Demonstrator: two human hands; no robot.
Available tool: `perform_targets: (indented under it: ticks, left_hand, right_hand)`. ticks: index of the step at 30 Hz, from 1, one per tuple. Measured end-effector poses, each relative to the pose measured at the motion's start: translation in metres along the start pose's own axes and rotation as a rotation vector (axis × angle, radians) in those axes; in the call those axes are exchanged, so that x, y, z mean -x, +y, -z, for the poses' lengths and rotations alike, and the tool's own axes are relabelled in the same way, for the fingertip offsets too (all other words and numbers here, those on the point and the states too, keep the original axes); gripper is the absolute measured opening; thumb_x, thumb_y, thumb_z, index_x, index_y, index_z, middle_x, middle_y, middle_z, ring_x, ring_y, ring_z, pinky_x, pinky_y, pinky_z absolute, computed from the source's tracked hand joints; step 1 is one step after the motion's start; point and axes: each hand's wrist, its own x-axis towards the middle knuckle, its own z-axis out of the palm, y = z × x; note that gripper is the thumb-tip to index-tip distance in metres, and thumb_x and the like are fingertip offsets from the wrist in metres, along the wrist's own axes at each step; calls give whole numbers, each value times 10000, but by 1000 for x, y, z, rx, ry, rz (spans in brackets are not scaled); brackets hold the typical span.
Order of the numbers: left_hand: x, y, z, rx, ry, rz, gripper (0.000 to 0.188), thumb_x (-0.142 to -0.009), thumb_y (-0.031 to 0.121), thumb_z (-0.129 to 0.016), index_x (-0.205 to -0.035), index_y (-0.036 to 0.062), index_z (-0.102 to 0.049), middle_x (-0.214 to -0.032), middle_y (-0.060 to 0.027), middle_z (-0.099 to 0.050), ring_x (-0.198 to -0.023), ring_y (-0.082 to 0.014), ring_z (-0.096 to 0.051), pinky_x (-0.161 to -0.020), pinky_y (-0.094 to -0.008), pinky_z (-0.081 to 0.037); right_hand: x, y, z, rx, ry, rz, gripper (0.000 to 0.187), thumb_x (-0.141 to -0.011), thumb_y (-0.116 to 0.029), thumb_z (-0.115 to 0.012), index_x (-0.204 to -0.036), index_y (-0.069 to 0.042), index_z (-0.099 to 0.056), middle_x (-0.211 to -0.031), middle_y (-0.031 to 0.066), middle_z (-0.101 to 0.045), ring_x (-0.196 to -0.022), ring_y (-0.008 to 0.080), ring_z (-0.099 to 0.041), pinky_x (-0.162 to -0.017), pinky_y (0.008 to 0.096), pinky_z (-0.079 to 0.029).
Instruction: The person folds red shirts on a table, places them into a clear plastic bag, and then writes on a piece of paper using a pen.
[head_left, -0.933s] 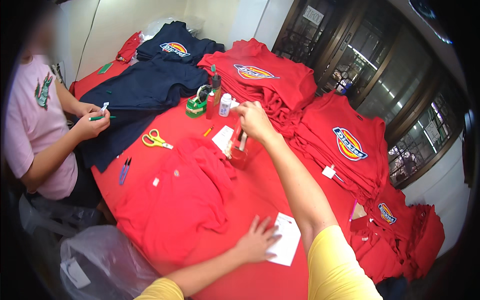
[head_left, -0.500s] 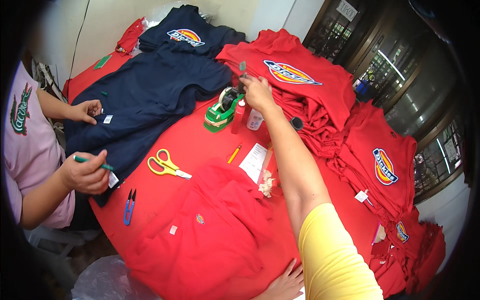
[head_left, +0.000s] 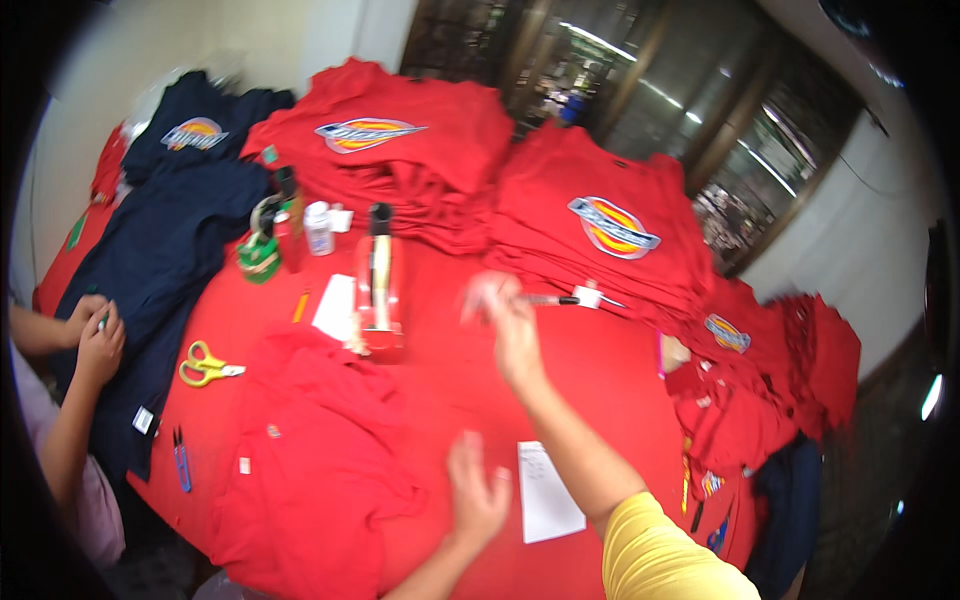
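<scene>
My right hand (head_left: 500, 305), reaching over the middle of the table, is smeared by motion. A pen (head_left: 552, 300) with a black end sticks out of it to the right; the hand is closed on it. My left hand (head_left: 480, 495) is empty, its fingers apart, just right of a spread red shirt (head_left: 310, 480). A white sheet of paper (head_left: 550, 495) with some handwriting lies between my left hand and my right forearm.
Folded red shirts (head_left: 400, 160) and more red shirts (head_left: 600, 200) are piled behind. A green tape dispenser (head_left: 258, 260), white bottle (head_left: 318, 230), yellow scissors (head_left: 205, 368) and blue thread snips (head_left: 182, 462) lie leftward. A co-worker's hands (head_left: 95, 335) rest over navy garments (head_left: 150, 260).
My right hand has come back from beside the tape dispenser, now with the pen. My left hand has lifted into fuller view. The view has swung right; the co-worker's hands have come together.
</scene>
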Motion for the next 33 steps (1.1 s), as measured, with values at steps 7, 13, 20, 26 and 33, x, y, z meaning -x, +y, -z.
perform_targets:
  ticks: [7, 13, 20, 26, 33]
  left_hand:
    - [28, 28, -12, 50, -232, -119, 297, -937, 220, -559, -1105, -25, -541, -975, -208, -571, -890, -387, -573, -744, -449, -461]
    - [80, 90, -26, 256, -501, 49, 402, -1002, 339, -464, -734, 40, -485, -622, -87, -484, -591, -254, -518, -542, -357, -403]
    - [84, 109, -8, 626, -950, 533, 430, -1040, 369, -365, -891, 33, -589, -634, 2, -466, -583, -111, -448, -569, -258, -382]
    - [67, 72, -26, -329, -234, -51, 126, -916, 87, -544, -1016, 35, -601, -851, -93, -595, -817, -253, -561, -801, -378, -430]
    - [63, 31, -37, -662, -310, -261, 414, -839, 88, -600, -1249, 44, -571, -1246, -99, -548, -1192, -275, -468, -988, -444, -369]
  right_hand:
    - [214, -67, 78, 630, -110, -216, 298, -901, -290, -617, -776, -22, -653, -730, 78, -615, -764, 226, -506, -749, 354, -387]
    - [261, -117, 131, 258, -106, -192, 274, -902, -210, -569, -739, -8, -657, -684, 52, -570, -783, 212, -476, -756, 345, -366]
    - [252, -108, 185, -258, 483, -242, 297, -1013, -288, -415, -1003, -39, -577, -680, 5, -498, -582, 79, -421, -551, 242, -361]
    - [240, -32, 153, 243, 187, -313, 311, -983, -222, -514, -1169, 20, -574, -942, 89, -634, -825, 126, -594, -740, 264, -494]
    - [230, 1, 136, 185, 180, -414, 371, -1003, -295, -435, -1076, 14, -627, -964, 112, -667, -822, 169, -629, -758, 315, -513]
